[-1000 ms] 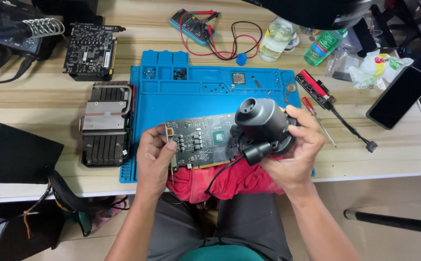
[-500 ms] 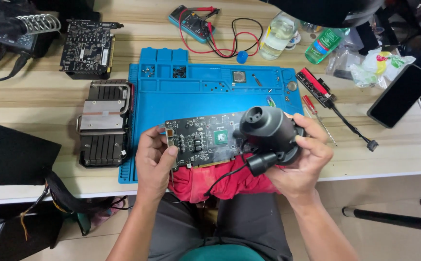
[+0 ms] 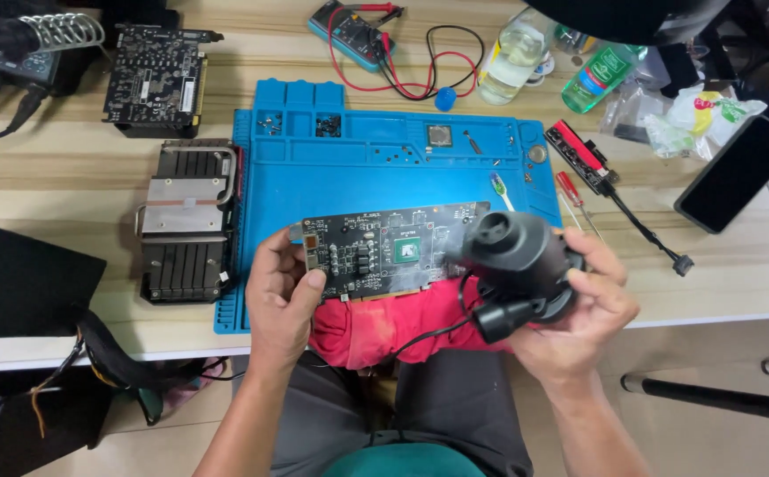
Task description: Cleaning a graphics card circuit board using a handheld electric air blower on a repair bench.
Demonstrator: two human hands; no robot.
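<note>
At a pale wooden bench [image 3: 66,181], the left hand [image 3: 283,296] grips a black bare circuit card [image 3: 384,252] over a blue silicone work mat [image 3: 375,177], near edge; the right hand [image 3: 583,305] clasps a round black electric blower [image 3: 517,261] against it. Far right stand a clear plastic bottle [image 3: 512,57] of pale liquid and a green-labelled bottle [image 3: 601,75].

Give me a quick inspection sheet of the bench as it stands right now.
Surface: wooden table with blue work mat.
Job's things: bare circuit board held over the mat's front edge; round black blower at its right end.
Clutter: heatsink, second board, multimeter, bottles, phone, screwdriver.
Hands: left hand grips the board; right hand holds the blower.
Cables: red and black meter leads; blower cord.
Surroundings: red cloth on the lap.
</note>
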